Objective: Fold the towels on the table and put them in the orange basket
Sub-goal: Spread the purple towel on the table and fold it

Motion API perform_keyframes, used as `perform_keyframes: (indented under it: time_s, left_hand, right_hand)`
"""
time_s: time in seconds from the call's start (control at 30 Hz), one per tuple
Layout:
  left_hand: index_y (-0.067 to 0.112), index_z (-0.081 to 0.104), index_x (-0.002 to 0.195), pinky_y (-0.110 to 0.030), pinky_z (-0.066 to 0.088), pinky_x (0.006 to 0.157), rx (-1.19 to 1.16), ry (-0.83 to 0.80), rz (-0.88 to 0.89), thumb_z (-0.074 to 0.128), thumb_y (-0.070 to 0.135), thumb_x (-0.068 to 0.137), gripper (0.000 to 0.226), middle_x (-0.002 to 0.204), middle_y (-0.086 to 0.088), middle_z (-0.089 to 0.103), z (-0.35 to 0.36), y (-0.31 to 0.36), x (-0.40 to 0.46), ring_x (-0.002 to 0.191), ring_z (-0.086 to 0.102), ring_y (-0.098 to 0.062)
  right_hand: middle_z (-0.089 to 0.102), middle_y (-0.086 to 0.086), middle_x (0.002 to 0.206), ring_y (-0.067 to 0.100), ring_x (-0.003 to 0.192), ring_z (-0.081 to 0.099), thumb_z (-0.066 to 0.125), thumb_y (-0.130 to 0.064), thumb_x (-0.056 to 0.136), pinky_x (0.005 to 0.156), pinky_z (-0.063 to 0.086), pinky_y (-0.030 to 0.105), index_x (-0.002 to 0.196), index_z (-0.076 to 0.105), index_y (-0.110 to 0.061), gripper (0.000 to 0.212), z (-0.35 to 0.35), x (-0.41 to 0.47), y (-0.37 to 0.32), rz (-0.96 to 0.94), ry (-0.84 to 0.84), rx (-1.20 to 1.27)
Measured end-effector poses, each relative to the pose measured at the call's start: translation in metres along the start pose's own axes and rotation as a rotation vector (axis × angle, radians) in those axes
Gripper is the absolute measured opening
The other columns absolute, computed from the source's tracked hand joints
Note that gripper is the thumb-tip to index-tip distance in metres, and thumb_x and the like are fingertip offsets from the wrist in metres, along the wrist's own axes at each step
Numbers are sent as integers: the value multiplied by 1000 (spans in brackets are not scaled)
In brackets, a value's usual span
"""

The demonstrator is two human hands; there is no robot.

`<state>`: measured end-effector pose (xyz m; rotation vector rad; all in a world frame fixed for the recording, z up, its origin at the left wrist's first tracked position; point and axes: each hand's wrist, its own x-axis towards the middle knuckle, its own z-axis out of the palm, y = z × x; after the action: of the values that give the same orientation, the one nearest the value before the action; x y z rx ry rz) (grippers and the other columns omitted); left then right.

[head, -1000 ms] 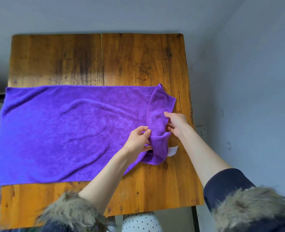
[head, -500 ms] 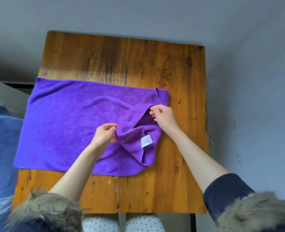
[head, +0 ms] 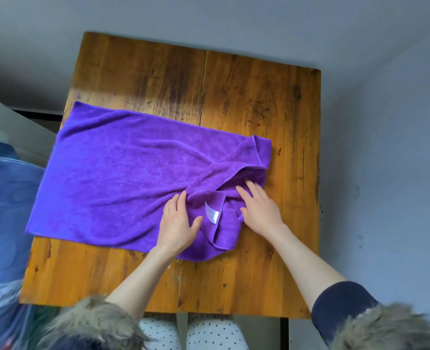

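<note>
Blurred blue fabric (head: 4,210) at left edge, unidentifiable. Purple towel (head: 123,178) spread on wooden table (head: 259,97), right end bunched. Both hands flat on it, left hand (head: 177,224) and right hand (head: 260,208), fingers spread, gripping nothing, flanking white label (head: 212,214).

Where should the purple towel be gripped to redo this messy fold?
Probably the hemmed corner beside the white label, pinched from above by the left hand. That flap of the purple towel lies bunched and turned over, its edge exposed. The right hand could take the far right corner, which also lies free on the wooden table.
</note>
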<state>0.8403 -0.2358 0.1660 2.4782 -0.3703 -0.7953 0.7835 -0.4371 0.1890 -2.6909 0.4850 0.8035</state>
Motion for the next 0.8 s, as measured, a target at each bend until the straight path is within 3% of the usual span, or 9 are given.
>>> perform_keyframes:
  time_s: [0.13, 0.2, 0.33, 0.43, 0.53, 0.63, 0.8]
  left_hand:
    - [7, 21, 146, -47, 29, 109, 23, -8, 8, 64, 30, 84, 79, 148, -10, 34, -7, 4, 5, 137, 29, -26]
    - [5, 33, 139, -48, 39, 98, 75, 72, 19, 66, 27, 83, 69, 134, -14, 46, -7, 11, 2, 125, 42, -32]
    - [6, 56, 102, -43, 43, 66, 191, 285, 192, 71, 20, 77, 32, 94, -11, 56, 3, 32, -7, 84, 54, -35]
    - [13, 58, 80, -37, 41, 58, 300, 258, 352, 64, 28, 77, 17, 79, -4, 54, 20, 43, -8, 71, 54, -30]
    - [13, 58, 95, -38, 41, 65, 354, 118, 260, 67, 38, 78, 31, 92, -4, 55, 32, 56, -5, 86, 54, -30]
    - [14, 44, 114, -36, 38, 77, 423, 22, 86, 54, 48, 86, 45, 112, -4, 47, 35, 61, 3, 106, 45, -27]
    - [12, 52, 106, -37, 36, 79, 377, 52, 72, 44, 18, 92, 17, 110, -8, 55, 26, 57, 12, 105, 49, -29]
  right_hand:
    - [21, 5, 154, 26, 139, 26, 43, -25, 97, 103, 37, 39, 145, 30, -20, 50, 3, -13, 2, 51, -9, 38]
    - [37, 4, 145, 26, 127, 43, 41, -28, 98, 94, 42, 36, 138, 42, -17, 41, 2, -18, 3, 87, 41, 98]
    - [60, 8, 108, 30, 98, 59, 51, -27, 94, 78, 44, 36, 109, 57, -10, 23, -5, -22, 9, 158, 391, 228]
    - [55, 10, 111, 29, 102, 54, 61, -23, 87, 81, 45, 41, 115, 51, -10, 32, -13, -10, 22, 203, 474, 131]
    - [47, 10, 124, 28, 112, 46, 63, -21, 86, 89, 43, 39, 126, 46, -12, 44, -17, 4, 31, 216, 399, -3]
    - [52, 10, 121, 27, 111, 46, 54, -11, 91, 88, 42, 39, 115, 58, -10, 25, -15, 14, 37, 178, 433, -59]
    - [59, 8, 113, 23, 106, 49, 47, -13, 94, 86, 43, 33, 107, 64, -8, 22, -18, 16, 36, 249, 495, 265]
